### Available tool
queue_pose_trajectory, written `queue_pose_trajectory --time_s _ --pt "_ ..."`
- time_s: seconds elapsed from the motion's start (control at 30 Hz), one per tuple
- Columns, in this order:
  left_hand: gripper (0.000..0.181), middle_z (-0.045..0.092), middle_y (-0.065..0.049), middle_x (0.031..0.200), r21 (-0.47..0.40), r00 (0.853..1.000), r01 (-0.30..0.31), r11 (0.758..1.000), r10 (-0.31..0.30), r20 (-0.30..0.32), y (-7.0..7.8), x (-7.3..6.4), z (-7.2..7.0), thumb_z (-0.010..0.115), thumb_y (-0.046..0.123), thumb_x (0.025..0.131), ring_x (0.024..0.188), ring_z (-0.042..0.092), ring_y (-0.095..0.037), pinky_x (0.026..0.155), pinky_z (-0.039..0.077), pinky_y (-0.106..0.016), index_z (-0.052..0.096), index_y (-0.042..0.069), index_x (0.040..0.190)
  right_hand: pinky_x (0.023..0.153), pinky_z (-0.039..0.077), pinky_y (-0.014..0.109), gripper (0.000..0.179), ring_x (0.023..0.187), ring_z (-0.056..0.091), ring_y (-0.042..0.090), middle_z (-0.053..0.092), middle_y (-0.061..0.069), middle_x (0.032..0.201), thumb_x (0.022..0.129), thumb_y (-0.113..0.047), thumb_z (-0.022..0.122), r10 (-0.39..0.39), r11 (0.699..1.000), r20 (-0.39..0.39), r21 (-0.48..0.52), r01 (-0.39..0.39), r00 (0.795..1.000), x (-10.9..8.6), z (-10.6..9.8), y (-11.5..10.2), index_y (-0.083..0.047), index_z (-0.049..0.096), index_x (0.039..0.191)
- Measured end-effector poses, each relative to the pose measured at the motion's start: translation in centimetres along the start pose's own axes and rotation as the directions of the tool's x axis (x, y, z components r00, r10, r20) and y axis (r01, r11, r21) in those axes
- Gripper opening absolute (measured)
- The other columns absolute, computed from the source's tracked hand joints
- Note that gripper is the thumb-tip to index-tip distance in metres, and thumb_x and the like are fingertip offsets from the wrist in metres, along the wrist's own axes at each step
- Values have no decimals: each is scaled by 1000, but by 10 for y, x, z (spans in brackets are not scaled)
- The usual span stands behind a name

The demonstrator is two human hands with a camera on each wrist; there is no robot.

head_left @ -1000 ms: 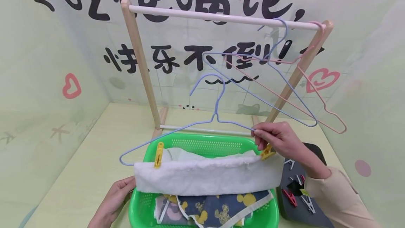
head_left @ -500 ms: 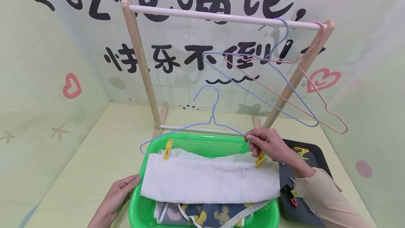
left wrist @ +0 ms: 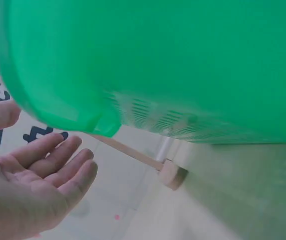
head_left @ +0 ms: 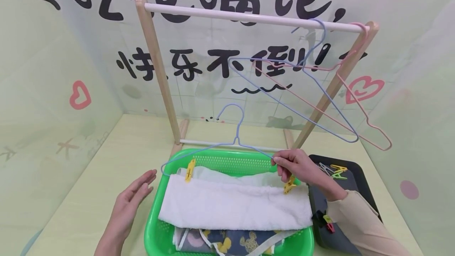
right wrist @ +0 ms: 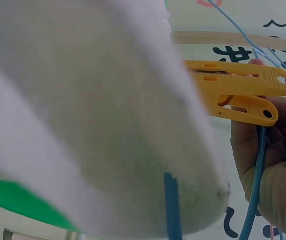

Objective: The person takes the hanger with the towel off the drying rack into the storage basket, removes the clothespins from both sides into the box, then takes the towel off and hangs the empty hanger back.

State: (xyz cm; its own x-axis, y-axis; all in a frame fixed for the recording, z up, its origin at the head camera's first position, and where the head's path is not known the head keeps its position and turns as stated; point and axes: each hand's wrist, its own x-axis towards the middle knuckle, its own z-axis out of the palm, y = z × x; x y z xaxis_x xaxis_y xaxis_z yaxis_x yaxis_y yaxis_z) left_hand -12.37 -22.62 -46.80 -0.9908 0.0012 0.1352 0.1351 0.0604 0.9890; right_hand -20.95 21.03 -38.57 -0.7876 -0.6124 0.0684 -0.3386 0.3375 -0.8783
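Observation:
My right hand (head_left: 295, 165) pinches the right arm of a blue wire hanger (head_left: 237, 131). A white towel (head_left: 234, 204) is folded over the hanger's lower wire, with a yellow clothespin (head_left: 190, 170) near its left end and another clothespin (head_left: 289, 185) just below my right fingers. The right wrist view shows that second clothespin (right wrist: 243, 82) close up beside the hand. The towel lies over the green basket (head_left: 151, 216), above dark patterned cloth (head_left: 245, 240). My left hand (head_left: 124, 204) is beside the basket's left rim, holding nothing, fingers extended.
Behind the basket stands a wooden rack with a white top bar (head_left: 249, 17). Another blue hanger (head_left: 291, 112) and a pink hanger (head_left: 382, 135) hang at its right end. A black tray (head_left: 359, 173) with loose clothespins (head_left: 338, 171) sits right of the basket, partly under my right forearm.
My right hand has moved down and left with the hanger, and the towel has settled lower over the basket. My left hand has come off the basket's rim and its fingers have spread.

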Motion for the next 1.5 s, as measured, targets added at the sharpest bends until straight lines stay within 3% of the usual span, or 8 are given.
queue_pose_trajectory --time_s 0.07,0.23,0.47,0.6,0.77,1.13,1.3,1.5 --pt "40 55 12 130 71 999 -33 997 32 17 7 4 1 40 13 102 120 45 5 95 40 -9 41 -10 134 45 54 30 21 48 58 15 58 7 62 99 -7 46 -8 1000 1 -3 8 1000 -1 0 0 0 62 88" --pt "38 58 15 124 166 1000 -19 986 18 8 21 10 5 40 16 103 118 44 7 92 35 -4 48 -8 130 44 54 30 21 48 58 15 58 6 61 99 -7 46 -36 999 22 10 36 999 -2 0 1 -1 62 89" --pt "34 61 14 113 113 995 -68 991 76 -69 24 18 12 47 8 99 104 56 2 89 44 -8 47 -13 126 43 52 28 20 47 57 16 57 8 61 99 -4 45 -76 997 35 28 75 996 -4 -2 0 0 63 90" --pt "34 65 7 108 54 998 -63 997 64 -24 22 22 11 45 8 100 97 62 -3 83 52 -15 47 -18 122 42 51 28 20 47 56 17 57 9 60 99 -2 45 -98 995 46 42 96 994 -4 -2 -1 1 63 90" --pt "39 69 2 97 -29 999 16 999 -14 40 20 23 8 46 12 100 90 66 -7 80 55 -22 46 -21 119 43 53 29 20 47 57 16 57 9 61 99 -4 45 -48 998 19 30 47 999 -3 -1 -2 0 62 88" --pt "24 69 -1 78 -26 984 176 984 -177 -22 31 19 3 57 13 95 70 68 -12 66 59 -27 63 -11 95 48 55 28 23 50 58 13 58 16 64 100 -9 46 71 997 30 18 -71 997 4 0 -1 3 61 89" --pt "18 69 -3 77 -119 967 253 960 -251 33 33 16 1 55 9 96 69 67 -12 67 59 -25 66 -2 88 51 57 28 24 52 59 12 59 19 66 100 -10 45 105 993 68 41 -108 992 6 3 2 5 61 91" --pt "24 69 -3 77 -191 958 285 940 -270 98 34 12 -3 48 5 98 70 67 -11 67 58 -23 65 9 82 62 59 31 22 65 63 15 61 21 77 100 -12 48 137 990 89 14 -139 987 7 6 4 5 62 100"
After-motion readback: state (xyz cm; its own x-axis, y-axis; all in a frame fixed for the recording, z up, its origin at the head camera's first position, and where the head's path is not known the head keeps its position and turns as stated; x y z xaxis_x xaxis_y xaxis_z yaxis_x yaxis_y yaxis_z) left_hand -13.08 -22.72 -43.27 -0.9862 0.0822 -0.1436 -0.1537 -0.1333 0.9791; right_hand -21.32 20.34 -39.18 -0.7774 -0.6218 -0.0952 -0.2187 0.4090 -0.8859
